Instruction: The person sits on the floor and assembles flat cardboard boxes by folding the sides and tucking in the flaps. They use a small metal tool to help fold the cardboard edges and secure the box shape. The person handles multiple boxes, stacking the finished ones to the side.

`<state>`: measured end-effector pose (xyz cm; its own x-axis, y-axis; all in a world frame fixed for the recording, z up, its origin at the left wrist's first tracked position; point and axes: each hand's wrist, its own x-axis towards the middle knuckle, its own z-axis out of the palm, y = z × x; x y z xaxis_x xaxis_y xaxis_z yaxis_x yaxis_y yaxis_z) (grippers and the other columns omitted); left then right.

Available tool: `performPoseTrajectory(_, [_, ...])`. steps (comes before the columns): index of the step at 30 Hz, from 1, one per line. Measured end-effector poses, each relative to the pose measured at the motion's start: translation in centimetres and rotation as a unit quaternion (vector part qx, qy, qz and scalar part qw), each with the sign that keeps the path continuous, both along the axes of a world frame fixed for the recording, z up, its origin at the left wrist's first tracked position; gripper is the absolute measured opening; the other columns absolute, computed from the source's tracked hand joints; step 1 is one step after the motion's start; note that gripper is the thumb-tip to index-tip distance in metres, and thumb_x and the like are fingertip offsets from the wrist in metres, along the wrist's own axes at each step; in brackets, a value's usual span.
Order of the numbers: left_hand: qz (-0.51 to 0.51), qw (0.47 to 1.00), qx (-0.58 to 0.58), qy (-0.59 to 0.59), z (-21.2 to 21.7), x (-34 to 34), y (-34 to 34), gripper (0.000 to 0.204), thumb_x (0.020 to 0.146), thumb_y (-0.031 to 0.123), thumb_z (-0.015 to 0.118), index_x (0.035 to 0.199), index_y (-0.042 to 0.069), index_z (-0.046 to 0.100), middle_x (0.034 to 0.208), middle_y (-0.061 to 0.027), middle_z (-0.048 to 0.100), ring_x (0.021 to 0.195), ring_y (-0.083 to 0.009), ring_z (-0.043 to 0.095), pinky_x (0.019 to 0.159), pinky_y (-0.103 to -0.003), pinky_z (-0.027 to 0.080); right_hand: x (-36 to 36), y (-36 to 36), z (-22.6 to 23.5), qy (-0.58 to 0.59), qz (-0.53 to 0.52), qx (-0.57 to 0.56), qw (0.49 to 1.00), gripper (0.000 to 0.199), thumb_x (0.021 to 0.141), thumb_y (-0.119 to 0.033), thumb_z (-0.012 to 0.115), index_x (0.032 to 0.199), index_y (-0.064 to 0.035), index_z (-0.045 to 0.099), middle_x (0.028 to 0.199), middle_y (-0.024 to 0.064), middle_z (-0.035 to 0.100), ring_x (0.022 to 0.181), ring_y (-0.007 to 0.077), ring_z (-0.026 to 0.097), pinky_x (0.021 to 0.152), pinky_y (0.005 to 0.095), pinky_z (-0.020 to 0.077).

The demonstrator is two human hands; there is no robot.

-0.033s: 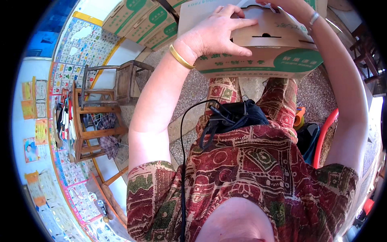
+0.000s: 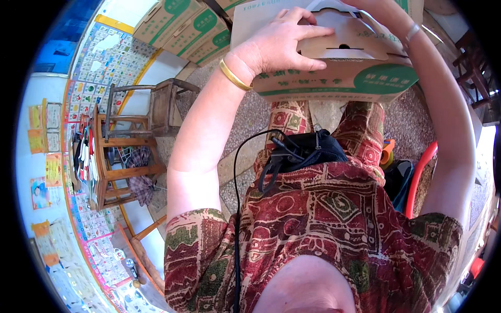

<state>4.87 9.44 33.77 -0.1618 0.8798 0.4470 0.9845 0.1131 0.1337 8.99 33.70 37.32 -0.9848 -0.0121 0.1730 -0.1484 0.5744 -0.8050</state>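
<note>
A cardboard box (image 2: 334,94) with green print stands in front of my legs at the top of the view. My left hand (image 2: 287,41) rests on its left part, fingers spread and thumb apart, gripping nothing. Across the flap (image 2: 323,49), which has a dark cut-out slot, arches a thin white handle strap (image 2: 377,26). My right hand (image 2: 373,8) is closed at this strap by the upper edge of the view; its fingertips are partly cut off. A gold bangle circles my left wrist, and a pale one my right.
Green-printed cartons (image 2: 182,26) are stacked at the far left. A wooden chair (image 2: 156,109) and a wooden rack with clothes (image 2: 125,167) stand to the left. By my right leg are a red curved tube (image 2: 417,177) and an orange object (image 2: 386,152). A black cable (image 2: 237,208) hangs along my front.
My right hand has shifted slightly to the right and up, and more of the white strap shows. My left hand has stayed in place on the box.
</note>
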Motion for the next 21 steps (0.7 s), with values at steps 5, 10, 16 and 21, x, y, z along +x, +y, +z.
performPoseTrajectory(5, [-0.028,0.998,0.003,-0.051,-0.4,0.4,-0.8,0.046,0.074,0.038,0.073,0.115,0.019,0.066,0.113,-0.0121,0.052,0.108,-0.0294,0.049,0.097,-0.039,0.04,9.6,-1.2,-1.9,0.331,-0.158,-0.09,0.926,0.022,0.092,-0.019,0.058,0.085,0.0013,0.062,0.077,0.0055,0.062,0.062,0.0086,0.054,0.057,0.0217,0.0441])
performPoseTrajectory(10, [-0.045,0.998,0.004,-0.052,-0.1,0.6,-0.5,0.036,0.076,0.027,0.072,0.111,0.019,0.069,0.114,-0.0105,0.052,0.11,-0.0276,0.049,0.098,-0.037,0.039,16.1,-3.0,-8.3,0.208,-0.079,-0.112,0.969,0.018,0.092,-0.011,0.058,0.106,0.0005,0.062,0.088,0.0043,0.065,0.071,0.0071,0.057,0.061,0.0204,0.0465])
performPoseTrajectory(16, [-0.06,0.993,-0.002,-0.104,0.1,1.1,-0.7,0.03,0.079,0.025,0.071,0.107,0.015,0.07,0.116,-0.0077,0.055,0.116,-0.026,0.048,0.101,-0.036,0.036,12.9,-6.9,-11.2,0.173,-0.161,-0.193,0.952,0.024,0.086,-0.008,0.066,0.109,-0.0019,0.062,0.079,0.0036,0.067,0.073,0.0073,0.064,0.062,0.0207,0.0507])
performPoseTrajectory(21, [-0.078,0.983,0.009,-0.167,-0.9,0.5,-0.6,0.024,0.085,0.021,0.066,0.104,0.008,0.069,0.115,-0.0056,0.057,0.115,-0.0228,0.049,0.1,-0.034,0.037,12.5,-7.4,-10.7,0.141,-0.182,-0.236,0.944,0.019,0.086,-0.01,0.066,0.102,-0.001,0.063,0.078,0.0055,0.068,0.069,0.0085,0.065,0.057,0.0221,0.0511])
